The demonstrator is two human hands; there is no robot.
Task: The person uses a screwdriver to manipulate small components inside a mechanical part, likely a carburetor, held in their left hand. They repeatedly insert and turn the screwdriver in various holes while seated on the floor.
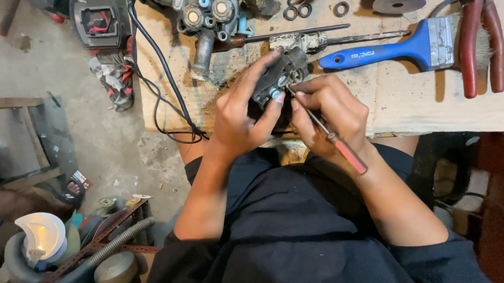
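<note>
Head view, looking down: the left hand [237, 117] clamps a small dark grey, greasy metal housing [279, 74] between thumb and curled fingers, just above the near edge of the cardboard-covered bench [429, 104]. The right hand [332, 111] pinches a thin screwdriver with a red handle [347, 154] close to its shaft, the tip set into a port on the housing's face. To work well here, I judge the housing wants steadying against the bench so it cannot twist, and the tip kept square with light pressure, since the part looks oily and a slip would run toward the left thumb. Beyond lie a grey metal pump block with round ports [207, 17], a blue-handled paintbrush [397, 48], red-handled pliers [482, 38] and black rubber rings [298, 11].
</note>
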